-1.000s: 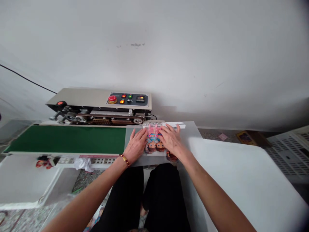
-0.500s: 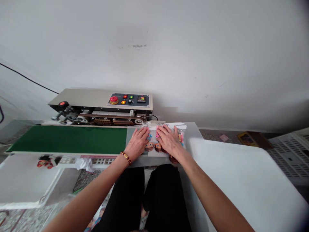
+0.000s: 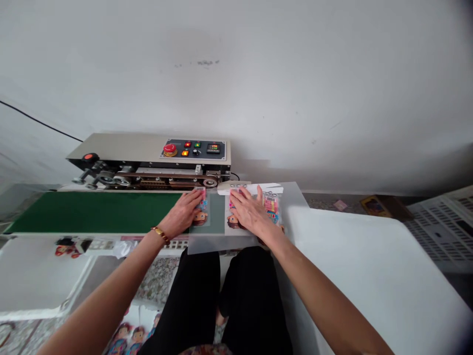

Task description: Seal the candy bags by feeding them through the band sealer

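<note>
My left hand (image 3: 184, 213) lies flat on a small clear packet printed with a cartoon face (image 3: 201, 214), at the right end of the green conveyor belt (image 3: 92, 212). My right hand (image 3: 249, 210) presses flat on a stack of similar colourful packets (image 3: 271, 208) on the grey feed plate (image 3: 214, 241). Behind both hands stands the band sealer machine (image 3: 148, 160), with its red button and lit control panel (image 3: 194, 148). A beaded bracelet is on my left wrist.
A white table top (image 3: 369, 276) stretches to the right. A white plastic crate (image 3: 439, 227) stands at the far right. A white tray (image 3: 33, 276) sits lower left, with small red items (image 3: 66, 246) near it. More printed packets (image 3: 127, 337) lie on the floor by my legs.
My left hand has slid one packet leftward, away from the stack and toward the green belt and sealer intake. My right hand stays on the stack.
</note>
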A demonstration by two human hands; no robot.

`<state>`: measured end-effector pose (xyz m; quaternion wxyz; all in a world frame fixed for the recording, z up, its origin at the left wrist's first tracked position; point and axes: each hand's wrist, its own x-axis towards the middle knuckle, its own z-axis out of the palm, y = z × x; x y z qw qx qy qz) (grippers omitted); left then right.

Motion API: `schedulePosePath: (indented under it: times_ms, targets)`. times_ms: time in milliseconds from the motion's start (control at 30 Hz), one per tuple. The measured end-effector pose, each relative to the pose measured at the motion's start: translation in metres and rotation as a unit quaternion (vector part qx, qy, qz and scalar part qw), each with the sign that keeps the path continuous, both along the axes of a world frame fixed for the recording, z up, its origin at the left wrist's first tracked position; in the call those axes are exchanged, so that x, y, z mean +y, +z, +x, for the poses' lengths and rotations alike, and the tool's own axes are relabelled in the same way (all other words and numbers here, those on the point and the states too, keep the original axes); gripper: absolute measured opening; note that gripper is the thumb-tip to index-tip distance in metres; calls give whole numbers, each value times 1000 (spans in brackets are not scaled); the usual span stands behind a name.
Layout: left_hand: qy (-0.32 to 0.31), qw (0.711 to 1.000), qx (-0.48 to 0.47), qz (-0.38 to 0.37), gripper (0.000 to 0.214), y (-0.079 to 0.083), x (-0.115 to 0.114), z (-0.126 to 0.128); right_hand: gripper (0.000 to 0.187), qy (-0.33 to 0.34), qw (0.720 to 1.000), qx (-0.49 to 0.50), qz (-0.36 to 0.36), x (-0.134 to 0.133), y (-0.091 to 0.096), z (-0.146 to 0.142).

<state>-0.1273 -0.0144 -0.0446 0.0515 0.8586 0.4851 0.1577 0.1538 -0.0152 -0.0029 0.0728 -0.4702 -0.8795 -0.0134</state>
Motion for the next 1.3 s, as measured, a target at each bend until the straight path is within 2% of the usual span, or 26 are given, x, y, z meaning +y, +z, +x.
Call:
schedulePosePath:
  times_ms: [100,167,233,367,433,500,767,867,1000,1167,1300]
  targets:
    - [80,996,18,29,46,5,-6,-19,33,9,1000,23,1,3,-4,-9]
    - [112,992,15,55,42,9,-12,-9,35,6,999,37,6,3,-5,-11]
    - [88,994,-2,61,40,12,-17,20,36,-2,999,39,13,2,-4,-7]
    - [-5,999,-19,37,43,14,-19,87,32,-18,1000,9,7,-5,2,15]
    - [-19,1000,-9,22,46,12,-17,105,29,-28,1000,-2,1,-6,5,24]
    - [-21,1000,7,12,47,10,-16,108,27,-38,999,1,-1,-4,7,28]
    - [-14,999,42,15,50,11,-20,97,36,-31,998,52,-26,30,0,-13]
    - [-17,999,45,14,50,11,-19,98,36,-39,997,61,-14,24,3,-9]
    - [-9,999,37,9,49,8,-17,91,34,-57,997,53,21,0,5,16]
    - [8,999,38,-14,45,7,-15,50,38,-79,996,12,42,-18,-6,41]
    - [26,998,63,-12,41,11,-16,2,41,-67,997,-13,19,-18,-10,35]
